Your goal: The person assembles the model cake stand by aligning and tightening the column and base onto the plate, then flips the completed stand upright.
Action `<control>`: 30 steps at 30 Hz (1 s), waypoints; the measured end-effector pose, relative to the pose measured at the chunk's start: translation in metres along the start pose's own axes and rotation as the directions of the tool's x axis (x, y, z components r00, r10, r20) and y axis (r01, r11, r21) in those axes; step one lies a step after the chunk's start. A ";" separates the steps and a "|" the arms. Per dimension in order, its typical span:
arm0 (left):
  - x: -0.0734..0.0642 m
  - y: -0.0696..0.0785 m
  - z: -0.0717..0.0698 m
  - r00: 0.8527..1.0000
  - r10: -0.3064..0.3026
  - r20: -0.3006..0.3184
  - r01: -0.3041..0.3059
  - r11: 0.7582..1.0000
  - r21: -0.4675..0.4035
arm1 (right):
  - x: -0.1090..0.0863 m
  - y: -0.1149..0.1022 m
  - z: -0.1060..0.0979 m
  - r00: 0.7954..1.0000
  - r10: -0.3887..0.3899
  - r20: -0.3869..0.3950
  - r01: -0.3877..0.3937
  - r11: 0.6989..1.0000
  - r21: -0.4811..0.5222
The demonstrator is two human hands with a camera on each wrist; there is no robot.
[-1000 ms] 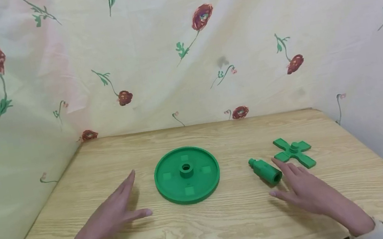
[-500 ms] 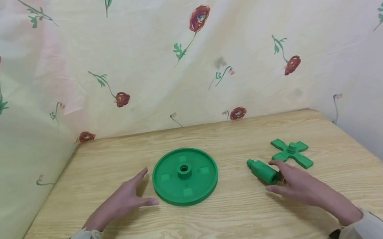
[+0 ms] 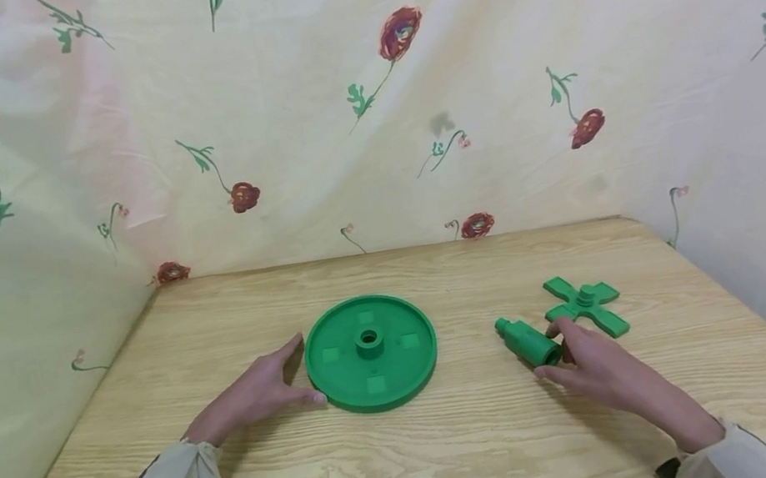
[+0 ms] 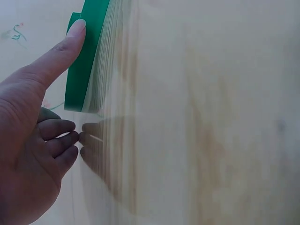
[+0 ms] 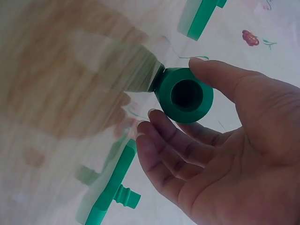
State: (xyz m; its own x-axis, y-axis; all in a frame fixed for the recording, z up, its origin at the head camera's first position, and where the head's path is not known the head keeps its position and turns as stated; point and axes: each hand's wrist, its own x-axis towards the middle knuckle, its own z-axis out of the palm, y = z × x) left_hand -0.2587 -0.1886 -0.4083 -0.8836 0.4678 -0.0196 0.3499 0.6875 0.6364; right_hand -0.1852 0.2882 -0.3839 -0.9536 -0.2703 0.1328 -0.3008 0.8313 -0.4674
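Observation:
A round green plastic disc [image 3: 378, 392] with a raised rim and a central hollow hub lies on the wooden table. At its left edge is my left hand [image 3: 256, 391], index fingertip and thumb right at the rim, spread apart. In the left wrist view the thumb [image 4: 63, 47] lies against the disc's side wall [image 4: 77, 89], the other fingers loosely bent. My right hand [image 3: 597, 364] pinches the hollow end of a green cylinder [image 3: 528, 343] with a narrow stepped neck. The right wrist view shows its round opening [image 5: 186, 95] between thumb and index finger.
Just beyond the right hand lies a green four-armed cross piece [image 3: 587, 299] with a short central peg. Flower-patterned cloth [image 3: 361, 107] walls the table [image 3: 421, 469] at the back and both sides.
The left hand has moved right, up to the disc's rim. The right hand's thumb and index finger have closed in on the cylinder's hollow end. The green pieces stay in place.

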 end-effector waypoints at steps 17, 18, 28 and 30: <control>0.004 0.000 0.003 0.998 0.059 0.012 -0.058 0.996 -0.071 | 0.004 -0.008 0.003 0.995 0.095 -0.004 -0.095 0.995 -0.014; 0.004 0.000 0.003 0.998 0.055 0.014 -0.054 0.996 -0.069 | 0.004 -0.008 0.004 0.995 0.101 -0.005 -0.101 0.995 -0.017; 0.004 0.001 0.004 0.999 0.043 0.021 -0.041 0.995 -0.088 | 0.006 -0.012 0.005 0.993 0.115 -0.034 -0.115 0.993 -0.024; 0.004 0.001 0.004 0.999 0.044 0.020 -0.042 0.995 -0.088 | 0.006 -0.012 0.003 0.992 0.118 -0.040 -0.119 0.993 -0.014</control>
State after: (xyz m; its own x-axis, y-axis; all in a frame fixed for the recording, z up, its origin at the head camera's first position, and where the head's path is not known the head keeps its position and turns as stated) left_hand -0.2607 -0.1836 -0.4106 -0.8610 0.5086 -0.0066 0.3583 0.6156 0.7019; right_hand -0.1871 0.2751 -0.3804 -0.9823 -0.1507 0.1117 -0.1857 0.8640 -0.4679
